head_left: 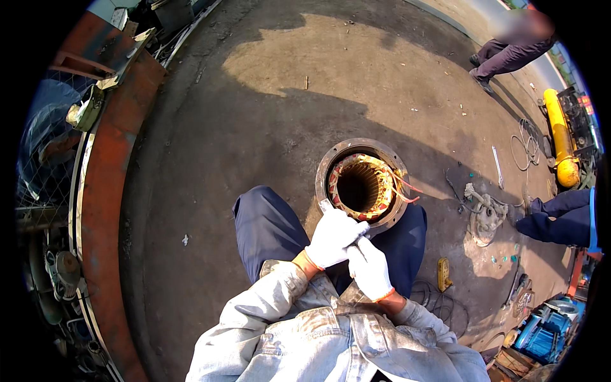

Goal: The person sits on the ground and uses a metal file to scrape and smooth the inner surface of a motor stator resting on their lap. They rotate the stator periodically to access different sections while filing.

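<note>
An electric motor stator [323, 169] stands upright on the ground between my knees, its round metal housing open at the top. Inside the rim runs a ring of bound copper windings [384, 167], and red lead wires [407, 191] come out on its right. My left hand [331, 239], in a white glove, is closed at the stator's near rim. A small flat pale piece [326, 205] sticks out from its fingers over the rim. My right hand [371, 270], gloved too, is closed with its fingertips against the left hand. What it holds, if anything, is hidden.
A rusty steel beam [114, 191] runs along the left. Rightward lie a dirty metal part [489, 219], a wrench [498, 167], a yellow tool [443, 274] and cables. A yellow cylinder [560, 137] and blue motor [544, 331] are farther right. Two people stand at the right.
</note>
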A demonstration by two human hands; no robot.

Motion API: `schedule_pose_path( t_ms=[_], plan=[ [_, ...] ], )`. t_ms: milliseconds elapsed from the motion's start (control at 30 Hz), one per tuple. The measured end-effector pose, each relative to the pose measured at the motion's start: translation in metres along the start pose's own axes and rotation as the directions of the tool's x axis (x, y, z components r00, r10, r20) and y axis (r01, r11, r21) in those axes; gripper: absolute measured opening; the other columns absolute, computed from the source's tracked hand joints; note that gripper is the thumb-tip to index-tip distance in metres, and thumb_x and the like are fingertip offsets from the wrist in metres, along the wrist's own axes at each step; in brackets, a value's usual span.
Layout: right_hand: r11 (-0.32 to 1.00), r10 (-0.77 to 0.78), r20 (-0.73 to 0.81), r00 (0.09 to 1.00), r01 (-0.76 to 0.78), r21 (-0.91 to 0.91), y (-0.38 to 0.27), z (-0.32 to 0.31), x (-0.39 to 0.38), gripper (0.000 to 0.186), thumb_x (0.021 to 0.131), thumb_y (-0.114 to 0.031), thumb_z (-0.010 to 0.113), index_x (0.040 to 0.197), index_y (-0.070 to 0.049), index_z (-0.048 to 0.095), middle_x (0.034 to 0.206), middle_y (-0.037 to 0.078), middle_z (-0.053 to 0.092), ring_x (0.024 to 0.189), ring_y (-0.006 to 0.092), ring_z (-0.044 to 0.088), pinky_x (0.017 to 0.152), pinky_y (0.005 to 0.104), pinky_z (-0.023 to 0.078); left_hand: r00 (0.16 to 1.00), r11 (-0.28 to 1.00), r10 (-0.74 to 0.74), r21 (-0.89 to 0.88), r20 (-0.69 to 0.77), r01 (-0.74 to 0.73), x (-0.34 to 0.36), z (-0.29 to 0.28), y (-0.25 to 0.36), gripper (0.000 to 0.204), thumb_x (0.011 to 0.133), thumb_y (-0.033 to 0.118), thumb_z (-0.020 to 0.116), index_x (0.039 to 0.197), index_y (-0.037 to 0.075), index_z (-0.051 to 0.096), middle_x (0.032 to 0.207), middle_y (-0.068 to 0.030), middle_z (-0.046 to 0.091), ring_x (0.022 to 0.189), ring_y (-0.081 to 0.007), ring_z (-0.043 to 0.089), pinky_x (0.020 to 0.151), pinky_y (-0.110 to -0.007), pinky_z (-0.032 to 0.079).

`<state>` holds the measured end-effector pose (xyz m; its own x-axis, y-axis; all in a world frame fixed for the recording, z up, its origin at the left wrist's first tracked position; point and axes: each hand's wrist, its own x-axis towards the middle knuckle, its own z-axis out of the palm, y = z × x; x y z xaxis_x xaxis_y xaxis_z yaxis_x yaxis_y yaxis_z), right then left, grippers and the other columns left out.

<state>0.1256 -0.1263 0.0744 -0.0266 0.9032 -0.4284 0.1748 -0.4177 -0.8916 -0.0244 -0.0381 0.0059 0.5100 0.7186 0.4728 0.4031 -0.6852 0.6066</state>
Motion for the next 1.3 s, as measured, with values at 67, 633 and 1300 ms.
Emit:
schedule_pose_path(
  t_ms=[67,633,1300],
  plan=[
    [0.988,0.096,0.066,0.993,-0.103,0.117,-0.002,-0.003,-0.003,0.029,0.118,-0.015,0.062,0.14,0.002,0.069,0.079,0.003,0.068,0.062,0.0092,0.06,0.057,0.0284,0.048,1.0,1.0,-0.007,0.012,0.016,0.006,-0.002,-0.002,0.001,0.032,0.085,0.029,0.085,0.113,0.014,0.081,0.083,-0.0068,0.064,0.084,-0.0323,0.063,0.081,-0.048,0.048],
    [0.998,0.033,0.023,0.999,-0.032,-0.061,-0.014,-0.005,0.006,0.033,0.115,-0.02,0.067,0.14,0.0,0.073,0.074,0.011,0.074,0.062,0.019,0.071,0.06,0.0377,0.055,0.999,0.999,0.004,-0.052,0.054,-0.001,0.0,-0.008,-0.003,0.049,0.083,0.028,0.082,0.128,0.009,0.078,0.09,-0.0089,0.068,0.086,-0.0342,0.062,0.084,-0.049,0.048],
    [0.931,-0.227,-0.06,0.972,0.199,-0.306,-0.003,0.006,0.019,0.028,0.115,-0.012,0.066,0.138,0.003,0.072,0.076,0.016,0.07,0.06,0.0248,0.067,0.058,0.04,0.052,0.992,0.978,0.06,-0.204,0.107,-0.037,0.019,-0.02,-0.023,0.024,0.09,0.026,0.078,0.109,0.012,0.081,0.084,-0.0078,0.067,0.084,-0.0334,0.067,0.079,-0.049,0.049]
  ],
)
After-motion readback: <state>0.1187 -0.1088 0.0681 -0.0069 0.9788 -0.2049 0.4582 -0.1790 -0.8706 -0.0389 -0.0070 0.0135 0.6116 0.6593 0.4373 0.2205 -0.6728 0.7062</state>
